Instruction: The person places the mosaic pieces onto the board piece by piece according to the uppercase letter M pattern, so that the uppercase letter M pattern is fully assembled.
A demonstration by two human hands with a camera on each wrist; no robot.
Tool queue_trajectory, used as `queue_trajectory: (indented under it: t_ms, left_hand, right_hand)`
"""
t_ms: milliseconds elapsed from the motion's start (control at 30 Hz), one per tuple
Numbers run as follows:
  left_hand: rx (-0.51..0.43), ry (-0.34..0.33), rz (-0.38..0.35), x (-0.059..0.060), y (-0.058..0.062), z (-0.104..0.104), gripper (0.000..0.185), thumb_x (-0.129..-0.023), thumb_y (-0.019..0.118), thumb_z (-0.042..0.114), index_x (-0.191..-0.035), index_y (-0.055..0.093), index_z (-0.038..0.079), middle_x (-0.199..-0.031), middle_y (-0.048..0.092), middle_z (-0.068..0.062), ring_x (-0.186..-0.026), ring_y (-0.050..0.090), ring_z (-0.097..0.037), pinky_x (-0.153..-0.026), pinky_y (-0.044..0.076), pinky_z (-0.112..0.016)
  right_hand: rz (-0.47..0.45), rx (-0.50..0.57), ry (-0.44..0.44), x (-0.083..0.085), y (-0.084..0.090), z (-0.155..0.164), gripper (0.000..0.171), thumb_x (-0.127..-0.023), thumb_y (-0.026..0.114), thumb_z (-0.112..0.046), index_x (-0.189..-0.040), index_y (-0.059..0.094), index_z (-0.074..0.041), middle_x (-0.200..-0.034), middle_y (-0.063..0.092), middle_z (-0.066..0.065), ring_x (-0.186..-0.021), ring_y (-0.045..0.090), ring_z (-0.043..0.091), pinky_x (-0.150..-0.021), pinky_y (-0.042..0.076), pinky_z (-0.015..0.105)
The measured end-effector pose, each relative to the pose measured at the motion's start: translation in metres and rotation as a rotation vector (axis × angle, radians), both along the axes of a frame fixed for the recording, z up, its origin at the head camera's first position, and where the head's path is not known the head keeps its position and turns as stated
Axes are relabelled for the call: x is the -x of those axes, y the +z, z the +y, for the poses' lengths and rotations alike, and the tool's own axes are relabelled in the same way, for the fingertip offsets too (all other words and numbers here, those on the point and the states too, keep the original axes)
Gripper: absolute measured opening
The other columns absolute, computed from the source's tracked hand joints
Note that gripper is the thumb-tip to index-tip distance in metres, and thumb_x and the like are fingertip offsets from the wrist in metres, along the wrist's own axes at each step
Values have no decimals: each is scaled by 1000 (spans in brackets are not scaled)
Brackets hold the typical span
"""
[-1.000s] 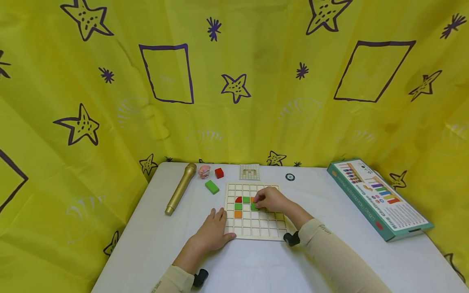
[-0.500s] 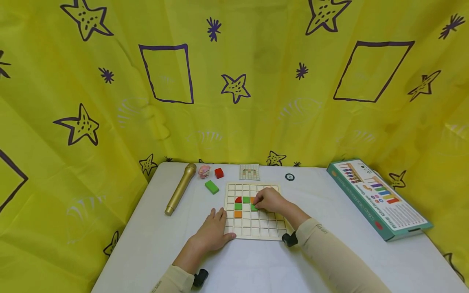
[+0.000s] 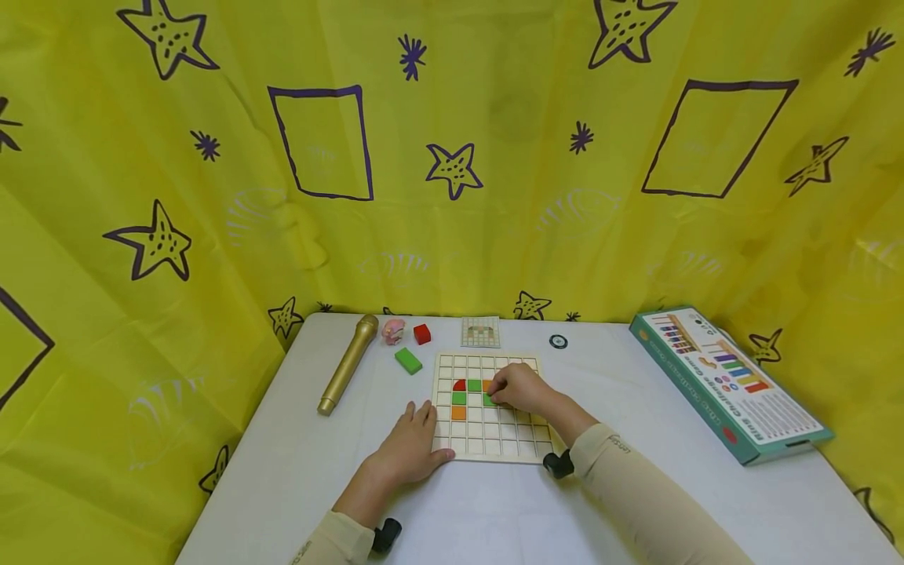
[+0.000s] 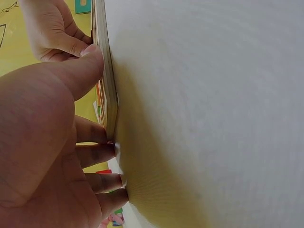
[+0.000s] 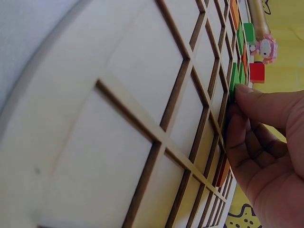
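Right hand [image 3: 519, 388] pinching green block [image 5: 233, 81] into grid board [image 3: 494, 451]; left hand [image 3: 413, 441] flat, bracing edge (best seated squarely, pressed level).

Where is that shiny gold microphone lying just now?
In the head view, the gold microphone lies on the white table, toward its left side, left of the loose green rectangular block and the wooden grid board.

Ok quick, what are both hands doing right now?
Left hand: open, flat on the table, fingers against the wooden grid board's left edge.
Right hand: pinching a small green square block in the board.
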State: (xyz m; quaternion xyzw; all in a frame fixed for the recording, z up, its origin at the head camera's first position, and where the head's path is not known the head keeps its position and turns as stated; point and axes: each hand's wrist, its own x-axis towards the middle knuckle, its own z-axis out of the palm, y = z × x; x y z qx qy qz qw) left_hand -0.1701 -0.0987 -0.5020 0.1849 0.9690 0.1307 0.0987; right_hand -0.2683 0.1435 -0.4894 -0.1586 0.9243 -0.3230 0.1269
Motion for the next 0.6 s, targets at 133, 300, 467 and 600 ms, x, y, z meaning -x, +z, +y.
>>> queue_trajectory:
  t_ms: [133,300,467,600]
  left_hand:
    - [-4,3,0,1,-2,0,88,-95,63,52,-150,36,-11,-157,34,-25,-145,25,-50,-116,29,-53]
    - [-8,3,-6,1,-3,0,88,-95,63,52,-150,36,-11,-157,34,-25,-145,25,-50,-117,28,-53]
    - [-6,1,-1,0,-2,0,88,-95,63,52,-150,36,-11,-157,34,-25,-145,25,-50,-117,28,-53]
    - [-7,1,-3,0,-2,0,87,-95,63,52,-150,36,-10,-157,34,-25,-145,25,-50,-117,28,-53]
  right_hand:
    - [12,-9,3,-1,0,0,5,-89,77,-8,-84,78,-10,-85,69,-6,-84,58,13,-77,52,31]
    - [29,-19,1,-4,0,0,6,-89,77,-8,-84,77,-11,-85,69,-6,-84,58,13,-78,53,33]
    - [23,-19,-13,-5,1,-2,8,-88,78,-8,-83,77,-14,-86,68,-6,-85,58,13,-81,53,33]
    - [33,-22,-7,-6,1,-2,6,-89,76,-7,-86,78,-12,-89,69,-5,-87,58,14,-82,54,34]
